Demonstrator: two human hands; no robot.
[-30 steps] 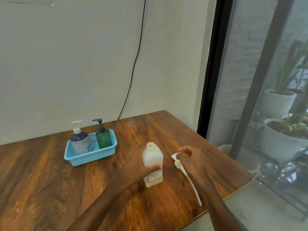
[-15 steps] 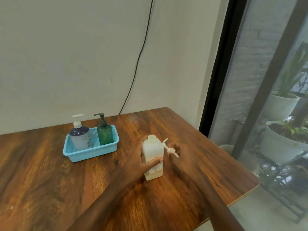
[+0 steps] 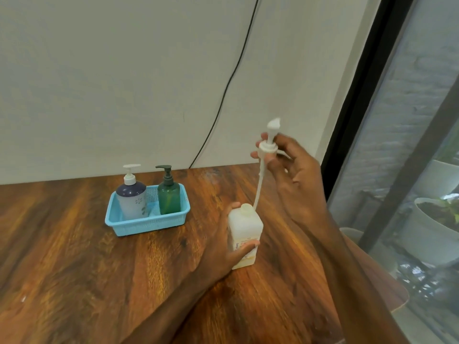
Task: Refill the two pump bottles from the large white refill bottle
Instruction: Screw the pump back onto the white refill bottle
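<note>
The large white refill bottle (image 3: 244, 227) stands upright on the wooden table (image 3: 87, 264), its neck open. My left hand (image 3: 223, 254) grips its lower body. My right hand (image 3: 290, 165) holds the white pump head (image 3: 269, 142) upright above the bottle. Its long dip tube (image 3: 259, 184) hangs down, with the tip at the right side of the bottle's neck. Two pump bottles stand in a blue basket (image 3: 149, 223) at the back: a white and dark blue one (image 3: 131, 197) on the left, a green one (image 3: 169, 194) on the right.
A black cable (image 3: 223, 90) runs down the pale wall behind the table. The table's right edge lies close to a glass door with a black frame (image 3: 352, 115). White plant pots (image 3: 432, 232) stand outside.
My right hand has lifted the pump head from beside the bottle to high above it and turned it upright, so the tube now hangs down to the neck. The left hand still holds the bottle.
</note>
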